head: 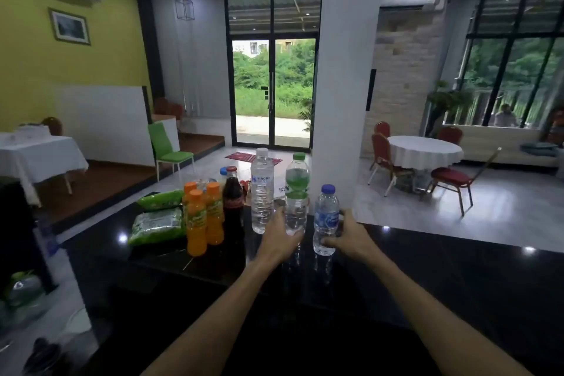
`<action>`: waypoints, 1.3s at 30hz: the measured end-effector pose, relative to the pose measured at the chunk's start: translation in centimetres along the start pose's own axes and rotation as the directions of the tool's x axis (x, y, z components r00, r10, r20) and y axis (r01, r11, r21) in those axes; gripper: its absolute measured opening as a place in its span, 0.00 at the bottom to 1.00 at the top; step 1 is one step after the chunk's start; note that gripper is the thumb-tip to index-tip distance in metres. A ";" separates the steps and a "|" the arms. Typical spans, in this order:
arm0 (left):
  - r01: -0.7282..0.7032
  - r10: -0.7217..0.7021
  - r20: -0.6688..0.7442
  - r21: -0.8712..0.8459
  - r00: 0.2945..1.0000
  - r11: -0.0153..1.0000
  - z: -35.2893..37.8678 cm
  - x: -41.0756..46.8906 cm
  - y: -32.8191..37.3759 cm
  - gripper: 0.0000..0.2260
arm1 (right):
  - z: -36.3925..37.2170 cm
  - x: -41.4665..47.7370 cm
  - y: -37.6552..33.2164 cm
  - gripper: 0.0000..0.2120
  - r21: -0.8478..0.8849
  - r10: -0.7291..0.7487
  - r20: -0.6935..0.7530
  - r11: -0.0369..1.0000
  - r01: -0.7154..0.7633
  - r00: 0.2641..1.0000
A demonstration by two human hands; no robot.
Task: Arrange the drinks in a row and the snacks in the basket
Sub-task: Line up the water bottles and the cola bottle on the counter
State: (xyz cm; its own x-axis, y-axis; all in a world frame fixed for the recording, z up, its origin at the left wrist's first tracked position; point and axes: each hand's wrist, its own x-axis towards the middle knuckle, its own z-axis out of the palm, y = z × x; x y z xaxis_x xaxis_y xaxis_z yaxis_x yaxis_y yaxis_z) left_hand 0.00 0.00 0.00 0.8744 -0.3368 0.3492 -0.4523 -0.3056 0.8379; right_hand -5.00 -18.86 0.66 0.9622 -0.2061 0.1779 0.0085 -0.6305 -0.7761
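Head view, first spotter: Your left grip (282, 238) is wrapped round the lower body of the clear plastic water bottle with the green cap and green label (296, 192). Your right grip (348, 236) is curled round the low half of the smaller clear water bottle with the blue cap and blue label (326, 220). Both bottles are upright, just beside each other, towards the far edge of the glossy black tabletop (457, 268).

Second spotter: They look full, so expect real weight for their size. Thin ribbed plastic gives when you squeeze it, so hold low on the body as you do now, never by the cap. That polished top should let them slide, but a tall bottle will likely tip if you push it high up.

First spotter: To your left stands the tall clear bottle with the white cap (262, 192), then the dark glass cola bottle with the red cap (232, 192), then three orange juice bottles with orange caps (195, 223). The glass one is probably the heaviest and the only breakable one, so take it round the waist and set it down softly.

Second spotter: The two green plastic snack bags (157, 224) lie beside the juice. They should be light, soft and easy to crush, so lift them by an edge seam. No basket shows in this view.
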 end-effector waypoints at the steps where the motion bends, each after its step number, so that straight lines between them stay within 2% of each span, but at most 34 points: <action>1: -0.008 0.008 -0.021 0.012 1.000 1.000 0.6 0.6 -0.5 0.20 | 0.3 0.3 0.4 0.38 0.021 -0.003 -0.022 1.000 0.003 1.000; 6: 0.090 -0.089 -0.142 -0.003 0.986 0.996 3.3 3.8 -1.9 0.24 | 1.6 1.8 1.6 0.31 0.042 0.000 -0.117 0.999 0.005 0.993; 10: 0.175 -0.180 -0.213 -0.043 0.960 0.984 4.4 5.4 -3.4 0.35 | 2.7 2.1 1.8 0.31 0.041 -0.039 -0.174 0.998 0.047 0.984; 13: 0.116 -0.136 -0.217 -0.102 0.967 0.988 5.1 5.9 -4.4 0.32 | 3.0 2.3 2.3 0.29 0.024 -0.055 -0.217 0.998 0.061 0.975; 15: 0.123 -0.141 -0.222 -0.092 0.965 0.988 5.0 6.4 -4.9 0.33 | 2.7 2.3 2.5 0.27 0.008 -0.053 -0.240 0.998 0.057 0.969; 18: 0.130 -0.135 -0.161 -0.041 0.978 0.991 4.9 7.0 -5.1 0.35 | 1.6 2.0 3.3 0.24 -0.008 -0.047 -0.268 0.999 0.047 0.962; 20: 0.109 -0.108 -0.119 0.001 0.987 0.994 5.4 7.1 -4.6 0.31 | 0.2 1.5 4.3 0.25 -0.019 -0.032 -0.291 0.999 0.028 0.956; 22: 0.096 -0.096 -0.059 0.005 0.994 0.995 6.6 7.0 -4.0 0.31 | -1.5 0.9 5.6 0.25 -0.031 -0.012 -0.324 1.000 0.002 0.946; 26: 0.048 -0.044 0.075 -0.052 0.996 0.997 10.2 6.6 -2.6 0.36 | -5.5 -0.7 8.5 0.28 -0.067 0.057 -0.389 0.994 -0.090 0.920; 32: 0.042 -0.006 0.228 -0.156 0.974 0.987 16.4 6.6 0.4 0.30 | -13.6 -3.5 13.3 0.30 -0.074 0.155 -0.496 0.973 -0.219 0.854; 39: 0.032 0.035 0.320 -0.202 0.947 0.979 25.4 7.1 4.6 0.34 | -21.1 -4.5 19.0 0.29 -0.002 0.241 -0.601 0.953 -0.303 0.762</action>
State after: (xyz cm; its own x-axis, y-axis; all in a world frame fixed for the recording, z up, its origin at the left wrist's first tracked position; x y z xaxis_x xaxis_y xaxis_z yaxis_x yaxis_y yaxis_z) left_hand -0.33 -26.36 -4.34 0.7562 -0.6142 0.2257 -0.3792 -0.1303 0.9161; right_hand -14.94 -45.66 -2.17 0.5715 -0.7590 0.3120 -0.2840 -0.5396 -0.7926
